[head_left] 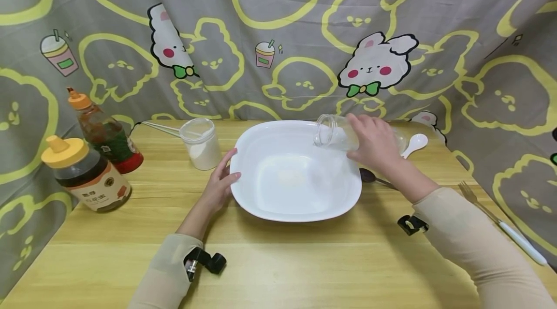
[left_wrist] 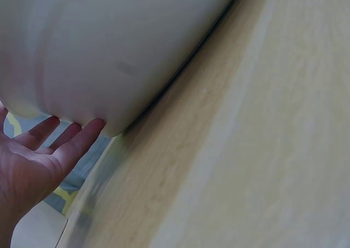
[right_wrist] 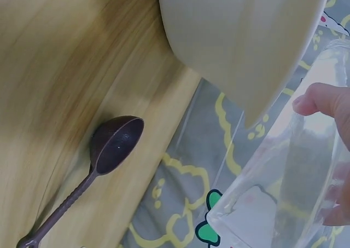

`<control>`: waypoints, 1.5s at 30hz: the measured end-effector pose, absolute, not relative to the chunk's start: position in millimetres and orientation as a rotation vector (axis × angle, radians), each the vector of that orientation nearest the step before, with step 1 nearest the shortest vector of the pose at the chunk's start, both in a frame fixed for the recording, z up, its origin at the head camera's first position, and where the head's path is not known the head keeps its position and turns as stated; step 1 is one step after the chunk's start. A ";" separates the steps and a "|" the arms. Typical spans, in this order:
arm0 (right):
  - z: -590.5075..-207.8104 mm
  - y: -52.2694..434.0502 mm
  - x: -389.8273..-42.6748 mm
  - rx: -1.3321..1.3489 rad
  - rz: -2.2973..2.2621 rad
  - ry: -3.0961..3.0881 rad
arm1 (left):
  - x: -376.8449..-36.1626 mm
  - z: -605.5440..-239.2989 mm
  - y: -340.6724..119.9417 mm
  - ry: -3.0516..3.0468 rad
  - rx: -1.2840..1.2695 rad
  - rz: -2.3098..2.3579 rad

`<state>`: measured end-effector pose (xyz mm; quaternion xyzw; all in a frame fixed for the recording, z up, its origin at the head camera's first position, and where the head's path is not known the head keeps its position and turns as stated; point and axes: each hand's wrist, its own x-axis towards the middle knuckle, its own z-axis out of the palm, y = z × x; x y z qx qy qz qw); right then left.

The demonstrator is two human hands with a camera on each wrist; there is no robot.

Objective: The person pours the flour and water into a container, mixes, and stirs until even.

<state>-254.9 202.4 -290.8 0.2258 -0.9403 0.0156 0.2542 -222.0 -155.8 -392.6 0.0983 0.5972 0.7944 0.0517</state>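
My right fingers (head_left: 360,127) grip the clear jar (head_left: 345,139) over the right rim of the white basin (head_left: 287,205), whose left side my left fingers (head_left: 225,160) touch, and a slipping hold could drop the jar inside.

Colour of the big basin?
Plain white basin; the head view shows it best.

- Pale wood-grained bench (head_left: 278,270), and it's busy!
- Centre stage, the white basin (head_left: 296,205)!
- Out left, the yellow-capped bottle (head_left: 93,185), sauce bottle (head_left: 106,137) right behind it!
- Powder jar (head_left: 204,154), upright, just left of the basin.
- Dark spoon (head_left: 367,175) just right of it, white spoon (head_left: 416,143) farther back.
- And the fork (head_left: 500,224), along the right edge!
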 end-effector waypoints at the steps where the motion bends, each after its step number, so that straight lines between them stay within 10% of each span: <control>1: -290.9 201.9 -254.8 0.615 0.039 -2.553 | -222.0 -392.6 -156.0 1.817 0.298 2.414; 45: -286.2 188.2 -259.3 0.586 -0.020 -2.631 | -221.1 -391.7 -156.7 1.806 0.311 2.416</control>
